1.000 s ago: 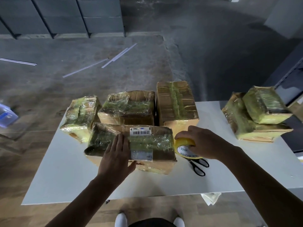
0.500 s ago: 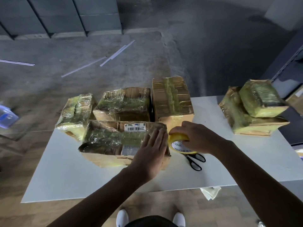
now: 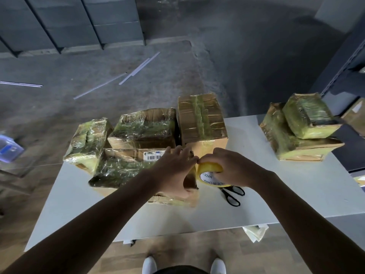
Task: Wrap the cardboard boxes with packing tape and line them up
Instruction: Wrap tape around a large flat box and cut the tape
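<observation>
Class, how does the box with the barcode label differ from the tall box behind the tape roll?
The labelled box lies low and wide at the front; the tall box stands higher behind. The labelled box carries a white barcode sticker and the left hand rests on it; the tall box has neither. Both are taped cardboard.
</observation>
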Demonstrator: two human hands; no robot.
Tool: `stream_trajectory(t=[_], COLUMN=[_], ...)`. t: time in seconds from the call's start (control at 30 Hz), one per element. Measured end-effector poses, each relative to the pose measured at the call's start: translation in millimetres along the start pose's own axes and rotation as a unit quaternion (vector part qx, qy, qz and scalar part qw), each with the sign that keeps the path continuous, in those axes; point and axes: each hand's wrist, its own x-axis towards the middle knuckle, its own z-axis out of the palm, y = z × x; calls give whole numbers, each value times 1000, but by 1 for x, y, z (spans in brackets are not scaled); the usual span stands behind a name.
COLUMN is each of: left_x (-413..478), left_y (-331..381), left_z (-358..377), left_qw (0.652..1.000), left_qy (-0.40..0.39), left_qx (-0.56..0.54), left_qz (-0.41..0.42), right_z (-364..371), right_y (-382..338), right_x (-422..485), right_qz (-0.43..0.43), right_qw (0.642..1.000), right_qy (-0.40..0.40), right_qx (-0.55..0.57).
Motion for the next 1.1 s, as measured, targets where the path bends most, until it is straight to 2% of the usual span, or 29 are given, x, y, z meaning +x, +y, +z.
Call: stream_trajectory(t=[0.13, 0.2, 0.3, 0.4, 0.53, 0.6, 0.67, 0.77, 0.8, 0.87, 0.97, 1.03, 1.1], left_x=[-19, -30, -48, -63, -76, -80, -88, -113, -120, -133, -145, -149, -149], left_y=[-11, -18, -24, -31, -46, -55, -69, -94, -100, -106, -112, -115, -112], left_z=[-16, -29, -44, -49, -40, -33, -25, -11, -8, -3, -9, -20, -33], left_qw=[995, 983, 963, 940, 900, 891, 890, 884, 885, 895, 925, 958, 974], left_qy=[74, 137, 217, 251, 277, 292, 288, 282, 278, 267, 258, 250, 217], left_qx=[-72, -122, -161, -230, -337, -349, -351, -364, -364, -350, -273, -126, -16], left_qz=[0, -9, -17, -31, -25, -10, -17, -81, -85, -64, -51, -55, -57], right_z=[-15, -25, -34, -39, -37, -42, -55, -72, -74, -75, -74, -73, -71], right_y=[-4, -10, -22, -34, -55, -63, -68, -62, -58, -55, -67, -81, -90], right_x=[-5, -7, -4, 3, 22, 33, 42, 43, 41, 40, 51, 60, 67], right_qz=[-5, -17, -59, -104, -113, -112, -122, -132, -118, -70, -79, -91, -111], right_qw=[993, 973, 938, 916, 910, 925, 950, 971, 972, 980, 985, 985, 982], right_qy=[45, 126, 251, 300, 260, 231, 216, 191, 156, 68, 54, 50, 49], right_qx=[112, 194, 232, 245, 302, 279, 189, -63, -133, -173, -147, -139, -146])
